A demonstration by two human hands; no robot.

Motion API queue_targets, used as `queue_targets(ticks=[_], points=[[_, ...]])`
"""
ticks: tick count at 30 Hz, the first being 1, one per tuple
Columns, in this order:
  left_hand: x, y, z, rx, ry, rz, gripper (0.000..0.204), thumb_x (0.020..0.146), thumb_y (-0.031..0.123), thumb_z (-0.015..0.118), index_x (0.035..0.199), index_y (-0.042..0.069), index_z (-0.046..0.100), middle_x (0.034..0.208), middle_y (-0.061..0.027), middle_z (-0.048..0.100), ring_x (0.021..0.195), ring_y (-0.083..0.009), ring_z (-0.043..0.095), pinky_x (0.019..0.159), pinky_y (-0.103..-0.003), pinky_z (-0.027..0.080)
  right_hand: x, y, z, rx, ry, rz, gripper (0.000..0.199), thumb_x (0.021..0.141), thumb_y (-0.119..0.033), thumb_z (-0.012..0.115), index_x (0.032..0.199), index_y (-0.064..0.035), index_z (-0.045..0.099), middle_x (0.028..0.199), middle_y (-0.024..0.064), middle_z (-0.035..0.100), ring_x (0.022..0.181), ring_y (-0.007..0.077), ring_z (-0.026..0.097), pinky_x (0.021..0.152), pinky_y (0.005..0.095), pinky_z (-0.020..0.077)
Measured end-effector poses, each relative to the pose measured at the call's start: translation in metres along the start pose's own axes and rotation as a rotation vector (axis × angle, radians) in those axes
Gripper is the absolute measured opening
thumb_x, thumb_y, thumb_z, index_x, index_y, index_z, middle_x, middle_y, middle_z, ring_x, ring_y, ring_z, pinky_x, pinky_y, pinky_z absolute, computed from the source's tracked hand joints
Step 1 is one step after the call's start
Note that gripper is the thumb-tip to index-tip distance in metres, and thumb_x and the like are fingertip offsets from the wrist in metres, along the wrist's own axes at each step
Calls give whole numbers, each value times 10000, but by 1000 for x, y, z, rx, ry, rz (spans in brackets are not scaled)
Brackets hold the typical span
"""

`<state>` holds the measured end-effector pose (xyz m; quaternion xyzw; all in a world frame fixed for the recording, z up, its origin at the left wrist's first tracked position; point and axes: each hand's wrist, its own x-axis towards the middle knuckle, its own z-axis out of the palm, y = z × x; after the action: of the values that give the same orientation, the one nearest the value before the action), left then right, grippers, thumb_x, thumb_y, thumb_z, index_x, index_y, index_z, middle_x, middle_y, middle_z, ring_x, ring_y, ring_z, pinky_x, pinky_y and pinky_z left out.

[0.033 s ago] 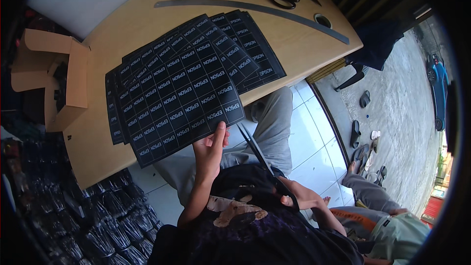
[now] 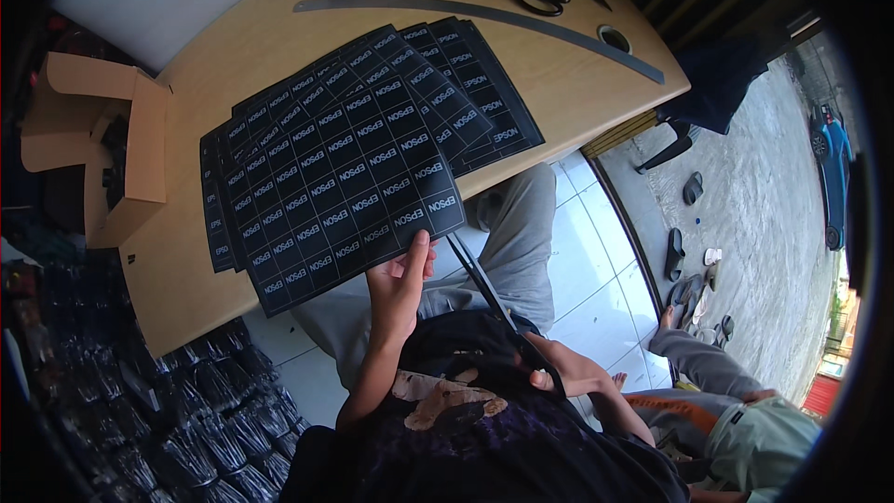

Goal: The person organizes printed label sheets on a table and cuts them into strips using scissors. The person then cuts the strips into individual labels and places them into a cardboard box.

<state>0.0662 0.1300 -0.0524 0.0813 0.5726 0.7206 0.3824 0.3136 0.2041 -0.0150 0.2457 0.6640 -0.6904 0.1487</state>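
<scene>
at the table (image 2: 177, 303), left fingers (image 2: 420, 242) pinch black sheet (image 2: 349, 191).

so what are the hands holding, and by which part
Left hand: the rectangular black gridded sheet, by its near edge. Right hand: black-handled metal scissors, by the handles.

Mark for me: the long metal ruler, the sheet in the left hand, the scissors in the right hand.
Long metal ruler (image 2: 498, 19): head view, middle of its length.
Black printed sheet (image 2: 345, 197): head view, middle of its face.
Held scissors (image 2: 487, 289): head view, partway along the blades.
</scene>
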Motion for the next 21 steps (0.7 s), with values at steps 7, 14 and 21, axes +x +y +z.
queue_targets(ticks=[7,14,21], points=[[-3,7,0,-13,22,-56,83,876,91,635,917,23,609,799,-32,623,632,-57,525,544,-191,409,35,-9,5,77,-40,-180,783,774,-749,458,994,3,480,839,119,527,804,237,554,723,370,431],[-1,2,-1,-16,4,31,127,861,75,651,966,37,589,807,-29,630,640,-51,535,517,-190,398,55,-24,16,155,-50,-151,876,689,-833,455,1013,-19,455,840,48,475,777,144,472,701,303,388],[-2,0,1,-24,56,139,84,861,66,643,933,76,601,804,-10,614,628,-40,503,507,-186,356,70,-20,28,236,-39,-212,859,708,-809,471,1072,-35,395,818,28,428,744,124,413,674,276,343]])
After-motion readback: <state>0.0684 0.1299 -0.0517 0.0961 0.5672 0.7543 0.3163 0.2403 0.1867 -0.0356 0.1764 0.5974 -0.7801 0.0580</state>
